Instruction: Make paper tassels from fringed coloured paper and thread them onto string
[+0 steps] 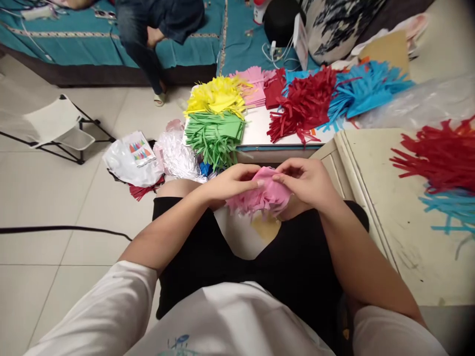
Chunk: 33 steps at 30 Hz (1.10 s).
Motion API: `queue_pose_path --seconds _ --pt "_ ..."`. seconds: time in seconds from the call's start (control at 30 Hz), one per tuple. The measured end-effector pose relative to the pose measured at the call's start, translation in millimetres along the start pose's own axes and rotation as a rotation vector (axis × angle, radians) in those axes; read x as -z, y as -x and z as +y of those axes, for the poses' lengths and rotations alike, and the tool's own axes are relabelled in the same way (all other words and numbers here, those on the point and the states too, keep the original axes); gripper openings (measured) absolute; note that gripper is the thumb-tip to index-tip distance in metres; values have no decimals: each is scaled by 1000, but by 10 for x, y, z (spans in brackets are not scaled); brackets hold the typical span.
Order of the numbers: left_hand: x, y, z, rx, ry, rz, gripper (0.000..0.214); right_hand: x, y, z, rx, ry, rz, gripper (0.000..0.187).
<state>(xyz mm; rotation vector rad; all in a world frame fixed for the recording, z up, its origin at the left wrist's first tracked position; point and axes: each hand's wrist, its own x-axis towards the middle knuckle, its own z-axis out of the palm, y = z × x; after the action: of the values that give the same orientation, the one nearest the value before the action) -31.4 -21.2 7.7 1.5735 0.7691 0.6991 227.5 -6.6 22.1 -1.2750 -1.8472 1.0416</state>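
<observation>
Above my lap, a piece of pink fringed tissue paper (261, 197) is held between both hands, its cut strips hanging down toward me. My left hand (239, 182) pinches its left side with the thumb on top. At the upper right edge, my right hand (305, 180) grips it between thumb and fingers. Just beyond, on a white table, lie green fringed paper (217, 134), yellow fringed paper (215, 96) and red fringed paper (306, 101).
Blue fringed paper (371, 89) and pale pink paper (254, 81) lie farther back. A cream cabinet top (411, 257) at right bears more red and blue fringe. Plastic bags (126, 165) rest on the tiled floor near a folding stool (55, 121). Another person's leg (137, 39) hangs off the teal-covered sofa.
</observation>
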Motion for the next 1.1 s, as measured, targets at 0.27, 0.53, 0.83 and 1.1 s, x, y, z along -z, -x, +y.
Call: queue_pose_path --seconds 0.27,0.53,0.83,1.1 --pt "2 5 1 -8 1 28 37 9 -10 -19 -4 0 19 28" --pt "51 22 56 19 -55 46 48 20 -56 25 -26 -50 -52 37" --pt "-23 18 26 -75 -354 134 27 -4 -37 -44 -50 -79 -180 42" --pt "-32 41 -27 -151 -271 258 22 -180 40 -112 24 -56 99 47"
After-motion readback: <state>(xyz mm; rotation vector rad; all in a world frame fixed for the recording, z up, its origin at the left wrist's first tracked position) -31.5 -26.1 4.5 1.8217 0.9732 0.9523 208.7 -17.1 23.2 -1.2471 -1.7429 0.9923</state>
